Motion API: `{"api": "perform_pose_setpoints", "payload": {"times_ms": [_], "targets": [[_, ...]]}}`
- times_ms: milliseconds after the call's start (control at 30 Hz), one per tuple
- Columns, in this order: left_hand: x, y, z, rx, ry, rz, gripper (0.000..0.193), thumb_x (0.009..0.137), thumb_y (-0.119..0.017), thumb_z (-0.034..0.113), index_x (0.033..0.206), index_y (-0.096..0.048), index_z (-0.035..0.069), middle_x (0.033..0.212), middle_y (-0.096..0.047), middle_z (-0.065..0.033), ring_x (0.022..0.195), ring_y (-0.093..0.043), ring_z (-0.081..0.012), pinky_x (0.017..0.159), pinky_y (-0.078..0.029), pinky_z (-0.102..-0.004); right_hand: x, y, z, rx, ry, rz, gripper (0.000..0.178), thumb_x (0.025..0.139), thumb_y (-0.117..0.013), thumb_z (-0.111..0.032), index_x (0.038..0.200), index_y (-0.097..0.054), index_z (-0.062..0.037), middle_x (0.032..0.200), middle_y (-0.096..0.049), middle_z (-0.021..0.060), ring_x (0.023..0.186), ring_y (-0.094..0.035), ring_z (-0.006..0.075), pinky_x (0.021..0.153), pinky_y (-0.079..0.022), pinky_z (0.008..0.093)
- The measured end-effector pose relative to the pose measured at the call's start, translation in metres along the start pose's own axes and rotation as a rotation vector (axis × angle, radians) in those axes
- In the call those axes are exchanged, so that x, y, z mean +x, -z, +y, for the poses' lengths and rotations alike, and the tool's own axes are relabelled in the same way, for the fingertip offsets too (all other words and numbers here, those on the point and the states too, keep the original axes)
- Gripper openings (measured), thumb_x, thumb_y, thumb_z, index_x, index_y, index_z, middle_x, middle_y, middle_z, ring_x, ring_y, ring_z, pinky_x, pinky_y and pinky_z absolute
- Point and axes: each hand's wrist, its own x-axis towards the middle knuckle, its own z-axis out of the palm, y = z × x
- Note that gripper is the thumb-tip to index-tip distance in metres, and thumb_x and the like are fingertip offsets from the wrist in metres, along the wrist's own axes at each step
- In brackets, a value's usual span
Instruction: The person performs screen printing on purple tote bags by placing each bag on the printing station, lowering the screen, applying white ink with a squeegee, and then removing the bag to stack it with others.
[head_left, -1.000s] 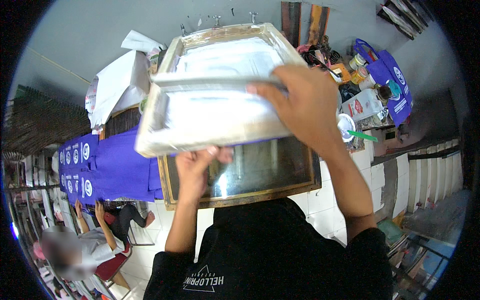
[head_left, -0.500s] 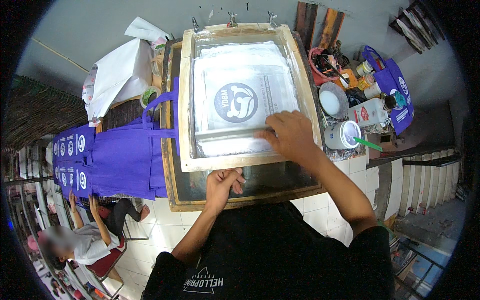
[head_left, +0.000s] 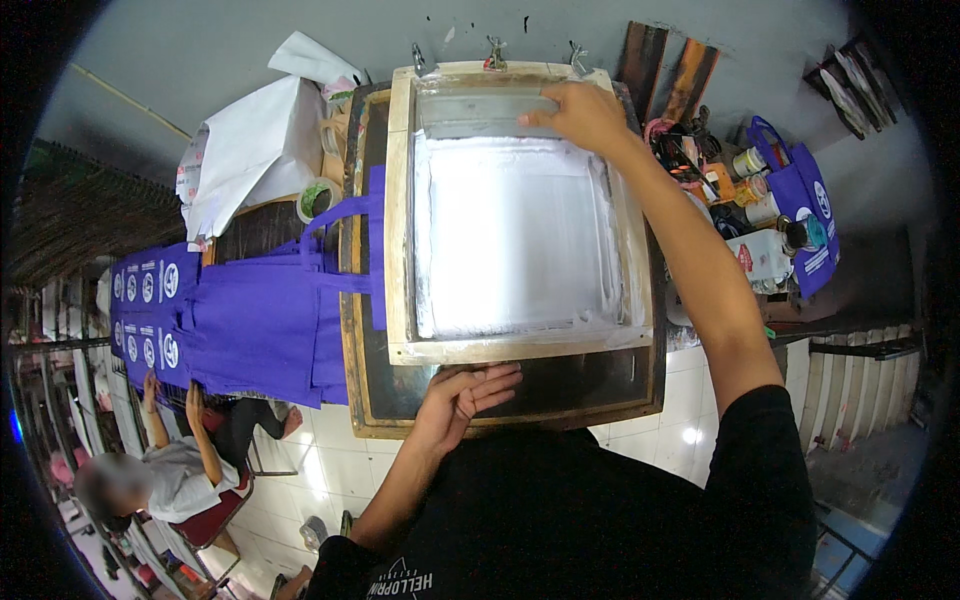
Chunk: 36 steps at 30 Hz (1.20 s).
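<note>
A wooden-framed printing screen [head_left: 399, 240] lies over the dark printing table, its mesh coated with white ink [head_left: 515, 240]. My right hand [head_left: 588, 115] is closed on the end of a squeegee [head_left: 470, 116], which lies across the far part of the mesh. Just below the frame's near edge is my left hand [head_left: 465, 397], its fingers stretched out and nothing in them. The fingertips come close to the frame's underside; whether they touch it I cannot tell. Part of a purple tote bag [head_left: 377, 250] sticks out from under the screen's left side.
Metal clamps [head_left: 495, 55] stand at the screen's far edge. Printed purple bags [head_left: 255, 315] are spread to the left, near a seated person [head_left: 190, 475]. Bottles, jars and tools [head_left: 765, 250] crowd the right side, partly behind my forearm. White paper sheets [head_left: 255, 140] lie back left.
My right hand has moved the squeegee from the near end of the screen to the far end. White ink now hides the round logo on the mesh. My left fingers have straightened.
</note>
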Motion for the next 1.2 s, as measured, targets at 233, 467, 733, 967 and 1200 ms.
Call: {"api": "perform_pose_setpoints", "payload": {"times_ms": [233,467,733,967,1200], "targets": [[0.033,-0.027,0.071,0.926,-0.386,-0.109,0.026,0.102,-0.063,0.019,0.122,-0.070,0.005,0.116,-0.074,-0.0120,0.105,-0.069,-0.0207,0.094,-0.054,-0.0354,-0.017,-0.018,-0.006,-0.217,-0.049,0.030,0.072,0.080,-0.067,-0.075,0.099,-0.076,-0.0063,0.081,-0.072,0.0173,0.081,-0.071,0.0355,0.072,-0.053,0.0498],[0.160,-0.054,0.199,1.696,-1.267,0.291,0.033,0.084,-0.074,0.014,0.114,-0.071,0.000,0.111,-0.071,-0.0237,0.103,-0.068,-0.0414,0.092,-0.054,-0.0452,-0.047,-0.022,-0.030,-0.194,0.033,0.145,0.066,0.080,-0.068,-0.072,0.085,-0.072,-0.0059,0.080,-0.072,0.0136,0.078,-0.070,0.0332,0.068,-0.054,0.0476],[0.133,-0.048,0.172,1.651,-0.956,0.246,0.024,0.085,-0.076,0.019,0.102,-0.076,0.001,0.091,-0.072,-0.0250,0.085,-0.070,-0.0425,0.078,-0.054,-0.0470,-0.101,-0.017,-0.043,-0.170,0.074,0.165,0.062,0.080,-0.071,-0.067,0.077,-0.067,-0.0049,0.074,-0.069,0.0111,0.073,-0.069,0.0315,0.064,-0.053,0.0454],[0.075,-0.048,0.127,1.673,-0.954,0.216,0.016,0.084,-0.076,0.012,0.095,-0.075,0.000,0.088,-0.071,-0.0228,0.080,-0.068,-0.0412,0.075,-0.053,-0.0467,-0.167,-0.002,-0.075,-0.187,0.090,0.152,0.059,0.081,-0.071,-0.066,0.073,-0.064,-0.0072,0.069,-0.064,0.0083,0.065,-0.066,0.0283,0.058,-0.049,0.0413],[0.020,-0.027,0.075,1.707,-0.978,0.188,0.014,0.082,-0.078,0.010,0.092,-0.076,0.001,0.092,-0.074,-0.0171,0.089,-0.069,-0.0361,0.085,-0.052,-0.0415,-0.241,0.001,-0.109,-0.128,0.021,0.020,0.049,0.084,-0.070,-0.059,0.077,-0.062,-0.0108,0.072,-0.060,0.0056,0.071,-0.064,0.0243,0.063,-0.047,0.0412]]}}
